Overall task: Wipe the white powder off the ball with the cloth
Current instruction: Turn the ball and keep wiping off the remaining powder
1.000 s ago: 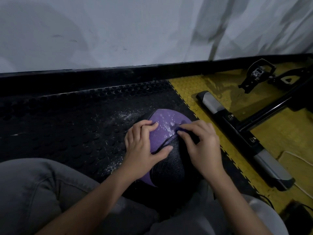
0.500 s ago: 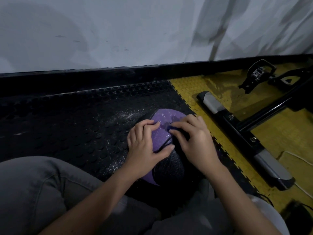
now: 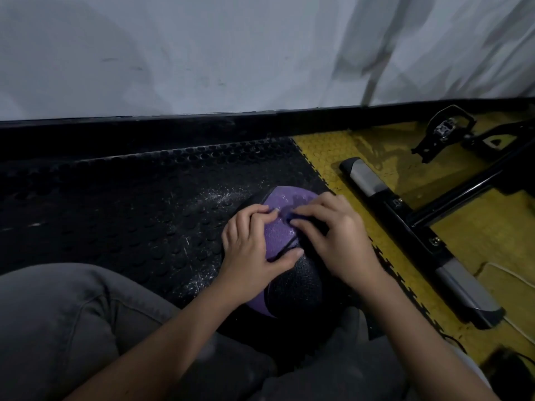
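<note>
The ball [image 3: 279, 240], purple and black, sits on the black studded floor mat [image 3: 121, 204] between the person's knees, low in the view at about 6 o'clock. The left hand [image 3: 249, 251] cups its 9 o'clock side, fingers curled over the purple panel and thumb laid across the seam; this grip looks meant to keep the ball from rolling under the rubbing. The right hand [image 3: 333, 240] comes in from 3 o'clock, its grip closed on a small dark cloth [image 3: 293, 217], which it presses to the top of the ball. White powder [image 3: 223, 195] speckles the mat at the ball's 10 o'clock, and flecks show on the purple, so the wiping seems unfinished. A machine's base bar [image 3: 417, 235] lies at 3 o'clock on yellow flooring.
</note>
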Motion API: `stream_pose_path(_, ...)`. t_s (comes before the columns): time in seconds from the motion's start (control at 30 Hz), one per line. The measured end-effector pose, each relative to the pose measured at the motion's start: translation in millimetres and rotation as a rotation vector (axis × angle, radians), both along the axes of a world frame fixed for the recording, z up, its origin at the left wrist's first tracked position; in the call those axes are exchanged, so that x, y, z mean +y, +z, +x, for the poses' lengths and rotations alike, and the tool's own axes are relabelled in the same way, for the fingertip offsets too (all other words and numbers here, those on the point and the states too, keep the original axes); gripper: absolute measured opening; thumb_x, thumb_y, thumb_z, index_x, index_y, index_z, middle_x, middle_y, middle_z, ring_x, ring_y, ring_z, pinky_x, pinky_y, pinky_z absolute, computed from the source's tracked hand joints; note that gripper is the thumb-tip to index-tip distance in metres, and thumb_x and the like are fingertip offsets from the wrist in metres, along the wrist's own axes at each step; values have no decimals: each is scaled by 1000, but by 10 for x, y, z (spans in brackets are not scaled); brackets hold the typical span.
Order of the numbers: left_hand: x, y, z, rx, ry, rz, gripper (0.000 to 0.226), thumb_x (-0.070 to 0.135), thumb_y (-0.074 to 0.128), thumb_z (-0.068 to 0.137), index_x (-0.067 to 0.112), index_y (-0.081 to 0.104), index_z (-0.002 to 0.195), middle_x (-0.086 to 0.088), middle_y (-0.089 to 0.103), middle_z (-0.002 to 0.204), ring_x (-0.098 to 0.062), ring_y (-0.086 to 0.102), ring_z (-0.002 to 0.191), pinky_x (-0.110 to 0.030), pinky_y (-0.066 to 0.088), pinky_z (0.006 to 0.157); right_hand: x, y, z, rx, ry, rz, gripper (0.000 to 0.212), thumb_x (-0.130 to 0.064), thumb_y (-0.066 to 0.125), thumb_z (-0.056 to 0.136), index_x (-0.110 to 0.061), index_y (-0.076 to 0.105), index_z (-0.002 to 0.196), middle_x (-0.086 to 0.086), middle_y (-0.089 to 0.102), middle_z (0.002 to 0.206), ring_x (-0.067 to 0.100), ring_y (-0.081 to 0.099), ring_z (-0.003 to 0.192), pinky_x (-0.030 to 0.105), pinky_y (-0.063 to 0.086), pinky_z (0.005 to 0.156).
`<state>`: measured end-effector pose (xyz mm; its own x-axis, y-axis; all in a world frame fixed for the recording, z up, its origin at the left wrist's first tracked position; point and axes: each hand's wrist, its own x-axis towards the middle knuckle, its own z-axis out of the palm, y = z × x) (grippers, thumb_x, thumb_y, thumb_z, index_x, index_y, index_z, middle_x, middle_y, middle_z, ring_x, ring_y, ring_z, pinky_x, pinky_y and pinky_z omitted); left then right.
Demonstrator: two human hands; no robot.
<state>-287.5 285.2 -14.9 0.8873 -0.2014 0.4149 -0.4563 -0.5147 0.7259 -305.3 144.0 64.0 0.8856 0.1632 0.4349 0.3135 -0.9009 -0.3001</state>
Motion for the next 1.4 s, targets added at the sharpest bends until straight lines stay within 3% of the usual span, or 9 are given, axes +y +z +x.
stream_pose_path(0.13,-11,42,8,33,-50,1,74,67,46,70,16,49,123,8,34,123,-9,27,118,-36,22,102,-331,61,294,115,-230,114,19,-17,67,85,-8,71,101,2,59,88,23,56,88,31,43,78)
stream_pose_path(0.23,-31,43,13,39,-45,-4,74,68,45,70,17,49,123,7,37,124,-10,27,118,-35,21,102,-300,35,303,111,-283,178,18,-15,66,85,-8,71,100,-1,58,88,22,58,89,29,42,80)
stream_pose_path(0.37,-21,26,11,18,-1,-8,71,62,50,68,13,53,119,-1,45,123,-12,31,113,-36,26,97,43,-30,-17,-10,-97,48,15,-17,68,82,-10,72,96,0,57,85,16,49,82,19,35,73)
stream_pose_path(0.47,1,44,8,40,-24,-1,73,64,48,68,14,51,121,6,38,122,-9,28,115,-35,23,99,22,-42,-90,-25,-10,19,18,-21,65,82,-11,72,95,-6,55,86,14,47,82,14,35,75)
stream_pose_path(0.67,25,92,38,76,-147,54,85,72,46,60,24,37,130,23,15,118,6,11,115,-25,7,104,-411,-21,105,78,-303,220,15,-14,66,85,-10,72,98,0,58,86,23,59,87,20,40,78)
stream_pose_path(0.73,27,87,39,84,-139,59,87,72,47,58,25,36,130,23,15,119,7,10,114,-24,6,103,-260,-50,28,4,-244,170,13,-15,66,85,-10,72,95,-1,57,84,23,57,83,30,43,78)
stream_pose_path(0.93,60,91,14,113,-116,28,87,67,48,55,22,40,129,19,20,120,0,18,117,-30,15,105,69,-140,-206,-58,39,6,24,-28,58,86,-11,71,96,1,58,84,18,48,78,21,37,73)
stream_pose_path(1.17,55,135,53,147,-217,48,95,72,50,50,30,31,133,30,10,115,8,8,116,-27,6,106,-244,-69,-60,-25,-290,163,15,-16,68,83,-7,71,95,0,58,85,25,56,84,29,42,76)
stream_pose_path(1.4,68,108,30,161,-195,11,94,66,51,48,28,34,132,27,15,117,6,12,114,-26,10,106,80,-145,-272,-57,37,-21,24,-28,56,86,-11,71,95,0,59,86,16,47,78,15,36,75)
